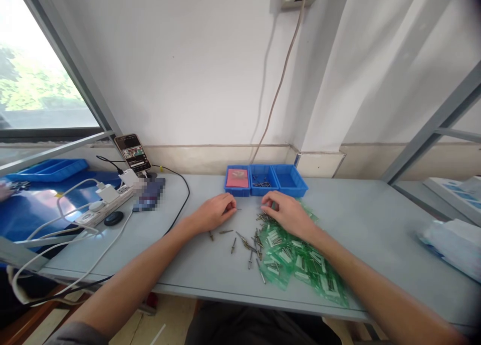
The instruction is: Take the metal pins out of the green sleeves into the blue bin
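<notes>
My left hand (218, 212) is closed in a pinch above the grey table, and the thin end of a small metal pin (239, 209) sticks out from its fingertips. Facing it, my right hand (287, 212) has its fingers curled together at the edge of a pile; whatever they hold, if anything, is too small to make out. Loose metal pins (248, 244), each with a thin shank and thicker body, lie between my forearms. Beside them, under my right wrist, spread several green plastic packets (300, 265) with similar pins and white pieces inside.
Behind my hands stand three blue bins: one with a pink sheet (237, 178), a middle bin (259, 191) with pins, and a right bin (289, 180). At left are a propped phone (133, 153), a power strip (90, 215) and trailing cables. A plastic-wrapped bundle (454, 244) lies far right.
</notes>
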`<act>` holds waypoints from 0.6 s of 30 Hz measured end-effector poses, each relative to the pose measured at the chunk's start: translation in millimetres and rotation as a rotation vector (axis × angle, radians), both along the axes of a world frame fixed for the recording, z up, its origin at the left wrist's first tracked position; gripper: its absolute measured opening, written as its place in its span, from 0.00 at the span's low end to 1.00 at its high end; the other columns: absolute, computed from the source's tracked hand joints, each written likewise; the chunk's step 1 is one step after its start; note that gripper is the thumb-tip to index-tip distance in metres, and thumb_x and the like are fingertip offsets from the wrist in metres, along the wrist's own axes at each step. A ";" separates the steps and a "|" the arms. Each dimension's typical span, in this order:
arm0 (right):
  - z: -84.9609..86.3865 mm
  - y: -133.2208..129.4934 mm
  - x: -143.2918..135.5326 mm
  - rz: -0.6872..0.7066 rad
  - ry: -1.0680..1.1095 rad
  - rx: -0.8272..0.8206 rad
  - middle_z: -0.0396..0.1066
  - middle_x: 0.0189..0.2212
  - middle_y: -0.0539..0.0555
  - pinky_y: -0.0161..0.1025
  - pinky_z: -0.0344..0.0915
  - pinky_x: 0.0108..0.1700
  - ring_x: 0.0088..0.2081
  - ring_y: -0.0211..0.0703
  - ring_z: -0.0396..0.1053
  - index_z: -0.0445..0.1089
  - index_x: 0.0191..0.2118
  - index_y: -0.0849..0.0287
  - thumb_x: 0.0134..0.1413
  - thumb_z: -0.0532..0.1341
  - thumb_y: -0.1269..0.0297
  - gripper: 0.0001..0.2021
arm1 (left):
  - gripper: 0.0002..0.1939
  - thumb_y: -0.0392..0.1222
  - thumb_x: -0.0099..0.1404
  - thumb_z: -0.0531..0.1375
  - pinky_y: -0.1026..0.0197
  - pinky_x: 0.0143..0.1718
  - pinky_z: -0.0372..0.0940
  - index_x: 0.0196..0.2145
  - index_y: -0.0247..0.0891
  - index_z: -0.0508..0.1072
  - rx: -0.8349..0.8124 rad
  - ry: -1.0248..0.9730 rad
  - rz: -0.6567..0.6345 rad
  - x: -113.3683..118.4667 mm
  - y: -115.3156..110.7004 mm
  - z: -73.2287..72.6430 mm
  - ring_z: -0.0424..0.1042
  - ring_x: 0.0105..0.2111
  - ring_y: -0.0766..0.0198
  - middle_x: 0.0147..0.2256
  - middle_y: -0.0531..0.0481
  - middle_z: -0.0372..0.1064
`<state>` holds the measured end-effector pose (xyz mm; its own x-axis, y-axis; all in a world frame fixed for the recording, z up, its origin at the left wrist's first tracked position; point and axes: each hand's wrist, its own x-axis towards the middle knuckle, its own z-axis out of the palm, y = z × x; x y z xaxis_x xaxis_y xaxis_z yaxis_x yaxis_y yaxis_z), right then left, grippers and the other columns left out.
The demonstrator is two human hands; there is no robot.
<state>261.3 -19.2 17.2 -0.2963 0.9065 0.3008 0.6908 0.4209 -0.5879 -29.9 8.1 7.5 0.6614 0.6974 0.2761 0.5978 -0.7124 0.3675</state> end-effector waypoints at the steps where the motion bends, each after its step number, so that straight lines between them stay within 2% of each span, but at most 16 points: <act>1: -1.1 -1.2 -0.1 0.007 -0.099 0.047 0.74 0.36 0.51 0.43 0.62 0.42 0.39 0.47 0.71 0.72 0.38 0.53 0.65 0.62 0.62 0.04 | 0.05 0.42 0.77 0.54 0.59 0.42 0.64 0.43 0.41 0.68 0.005 0.000 0.000 0.0 0.0 -0.1 0.70 0.39 0.61 0.40 0.50 0.70; 5: -6.4 -0.5 0.9 -0.035 -0.287 0.123 0.73 0.39 0.53 0.44 0.59 0.46 0.44 0.49 0.70 0.70 0.39 0.54 0.66 0.60 0.67 0.03 | 0.04 0.42 0.76 0.54 0.59 0.42 0.64 0.43 0.41 0.68 0.021 -0.001 0.006 -0.5 0.1 -0.4 0.70 0.39 0.61 0.40 0.50 0.69; 11: -12.5 6.3 3.7 -0.071 -0.235 -0.001 0.72 0.36 0.51 0.40 0.59 0.42 0.38 0.46 0.70 0.69 0.35 0.55 0.64 0.60 0.69 0.04 | 0.04 0.41 0.76 0.54 0.59 0.42 0.64 0.42 0.42 0.68 0.045 0.000 0.013 -2.0 2.0 -1.3 0.70 0.39 0.60 0.40 0.50 0.69; 18: -18.3 10.5 4.8 -0.110 -0.252 -0.035 0.73 0.35 0.53 0.40 0.58 0.42 0.37 0.46 0.70 0.68 0.34 0.55 0.65 0.60 0.66 0.06 | 0.04 0.41 0.75 0.53 0.57 0.43 0.65 0.41 0.42 0.67 0.047 0.041 0.061 -7.5 5.2 1.5 0.70 0.39 0.58 0.40 0.49 0.71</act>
<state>266.2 -8.8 -1.1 -0.2573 0.9457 0.1984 0.8575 0.3181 -0.4043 -37.4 13.3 9.0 0.6297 0.7235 0.2830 0.6544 -0.6903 0.3086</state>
